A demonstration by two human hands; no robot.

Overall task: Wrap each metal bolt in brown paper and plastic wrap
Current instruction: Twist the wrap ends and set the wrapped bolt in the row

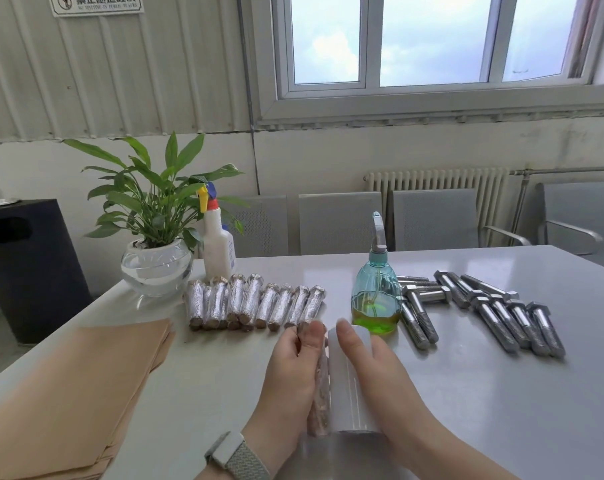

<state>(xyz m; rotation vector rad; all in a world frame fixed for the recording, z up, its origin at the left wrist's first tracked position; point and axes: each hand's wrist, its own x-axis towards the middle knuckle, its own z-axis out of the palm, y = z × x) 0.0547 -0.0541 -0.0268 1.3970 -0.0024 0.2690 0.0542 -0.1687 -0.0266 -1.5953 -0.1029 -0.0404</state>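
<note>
Your left hand (291,372) gripped a bolt already rolled in brown paper (322,386), thumb curled over its far end and fingers wrapped beneath, while your right hand (373,368) held the roll of plastic wrap (345,382) pressed right alongside it, thumb laid along the top. Both sat low over the table (466,393), directly in front of you. Whether the film's free edge had caught on the paper was hard to tell, since the wrap is clear and the seam was hidden between your hands. To do this step well, you needed the film tacked flat to the paper first, then the bolt turned with the left hand while the right kept light tension on the roll, so the layers lay smooth and the paper ends stayed tucked. The row of finished bundles (255,303) lay beyond your hands, beside the potted plant (155,209) and white spray bottle (219,244). The bare bolts (480,306) waited at the right, past the green spray bottle (376,296), and the stack of brown paper sheets (71,393) lay at your left, within easy reach for the next one.
</note>
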